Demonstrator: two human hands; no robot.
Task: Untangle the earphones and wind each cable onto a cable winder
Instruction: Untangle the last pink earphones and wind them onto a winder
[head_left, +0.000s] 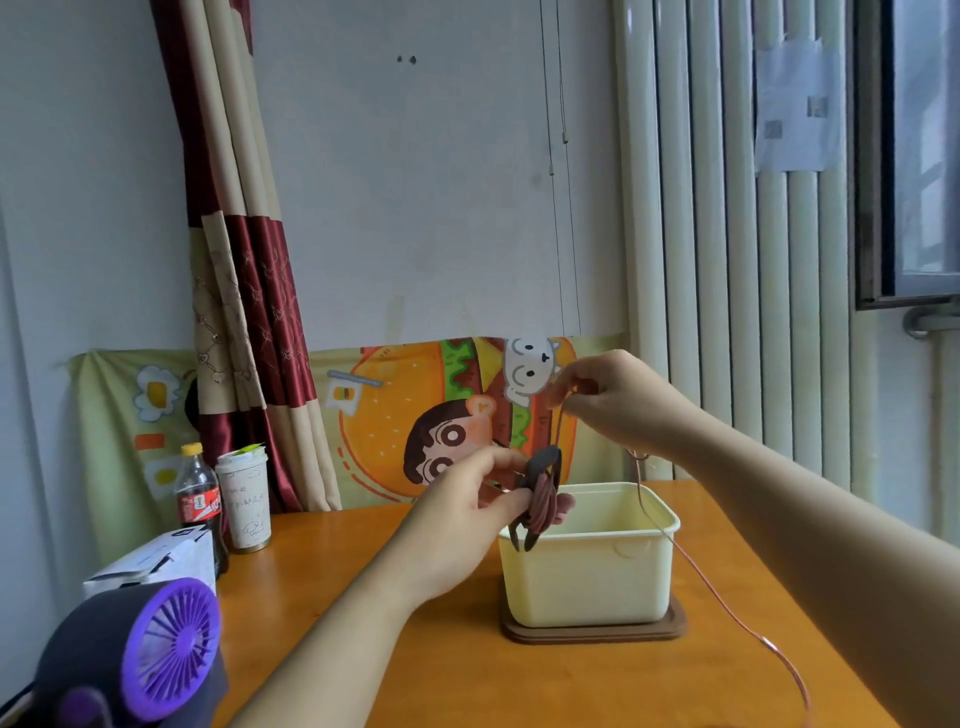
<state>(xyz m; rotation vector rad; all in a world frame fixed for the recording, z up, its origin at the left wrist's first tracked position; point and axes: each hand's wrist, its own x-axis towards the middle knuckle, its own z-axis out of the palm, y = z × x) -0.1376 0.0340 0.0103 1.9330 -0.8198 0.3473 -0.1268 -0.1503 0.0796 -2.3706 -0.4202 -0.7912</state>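
Observation:
My left hand (480, 501) grips a dark cable winder (540, 496) above the left rim of the cream box, with several turns of reddish-pink earphone cable wrapped round it. My right hand (610, 397) is raised above and to the right, pinching the same cable (696, 569). From the right hand a strand runs down to the winder. The loose rest of the cable drops past the box's right side and trails over the table to the lower right edge of the view.
A cream plastic box (587, 577) stands on a brown lid (592, 631) on the orange table (441, 665). At the left are a purple fan (156, 654), a white carton (156, 564), a cola bottle (198, 499) and a paper cup (245, 499). A curtain hangs behind.

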